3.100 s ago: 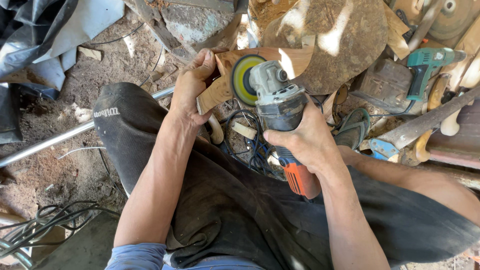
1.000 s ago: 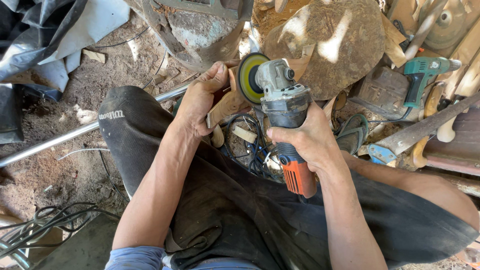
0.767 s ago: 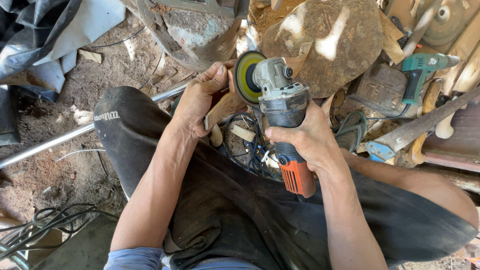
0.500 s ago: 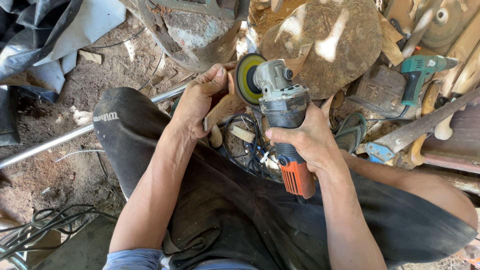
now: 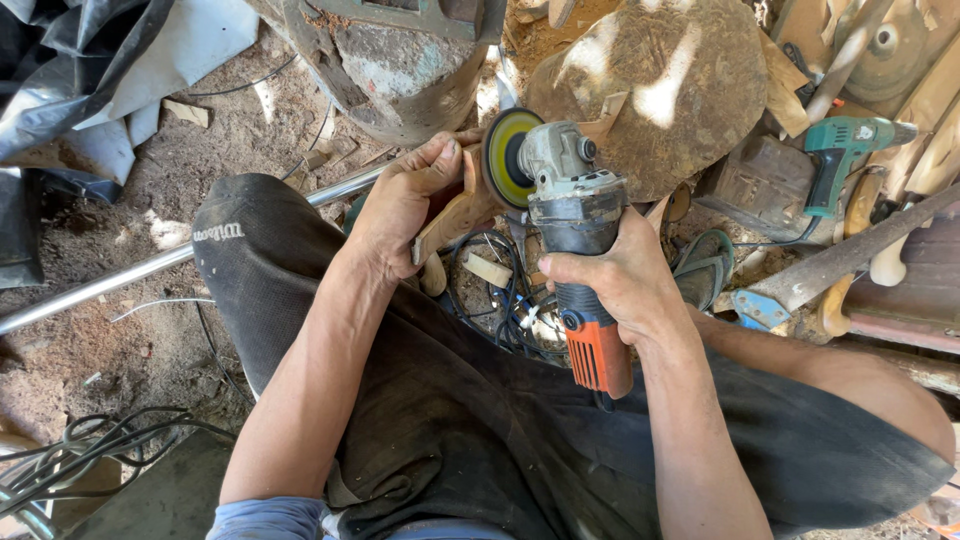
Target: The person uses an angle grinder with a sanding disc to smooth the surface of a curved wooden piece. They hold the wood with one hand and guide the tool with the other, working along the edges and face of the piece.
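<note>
My left hand grips a curved piece of light brown wood above my knees. My right hand is wrapped around the grey and orange body of an angle grinder. Its round yellow-rimmed sanding disc stands on edge against the upper end of the wood, right beside my left thumb. Part of the wood is hidden under my fingers.
A large round tree stump and a rusty metal drum stand ahead. A green power drill, wooden handles and a rusty blade lie at right. A metal pipe runs left. Black cables coil at lower left.
The wood has been turned and drawn in under the disc, and the grinder has shifted slightly. Both hands keep their hold.
</note>
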